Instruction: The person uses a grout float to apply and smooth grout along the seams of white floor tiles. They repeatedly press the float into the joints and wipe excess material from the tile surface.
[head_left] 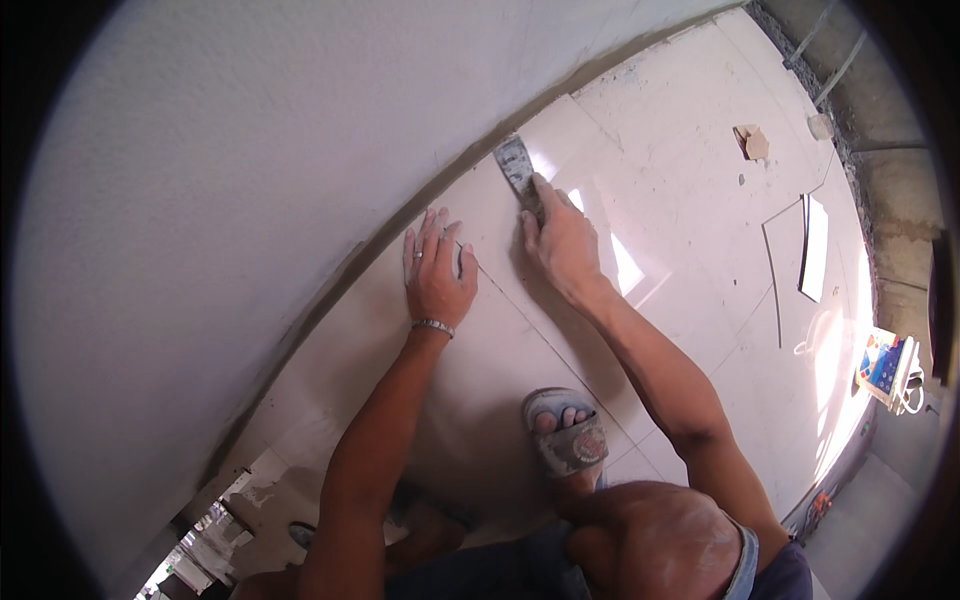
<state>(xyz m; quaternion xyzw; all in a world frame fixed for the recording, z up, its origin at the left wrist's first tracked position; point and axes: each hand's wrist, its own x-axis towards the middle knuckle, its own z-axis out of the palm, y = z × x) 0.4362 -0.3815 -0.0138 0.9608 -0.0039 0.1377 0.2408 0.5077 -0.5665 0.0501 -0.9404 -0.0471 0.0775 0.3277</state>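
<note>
My right hand [563,240] is closed round the handle of a putty knife [514,165]. Its grey, smeared blade lies on the pale floor tiles [690,170], the tip close to the gap along the wall's foot. To the left, my left hand [438,280] rests palm down on a tile with fingers stretched, fingertips near that same gap. A ring and a metal wristband show on it. A thin dark tile joint [520,315] runs between my two arms. The lower part of the knife's handle is hidden by my fingers.
A white wall [270,150] rises at the left. My sandalled foot [568,430] stands on the tiles. At the right lie a brown scrap [750,142], a white strip [814,248] and a colourful box [882,362]. Rough concrete [890,180] borders the tiles at far right.
</note>
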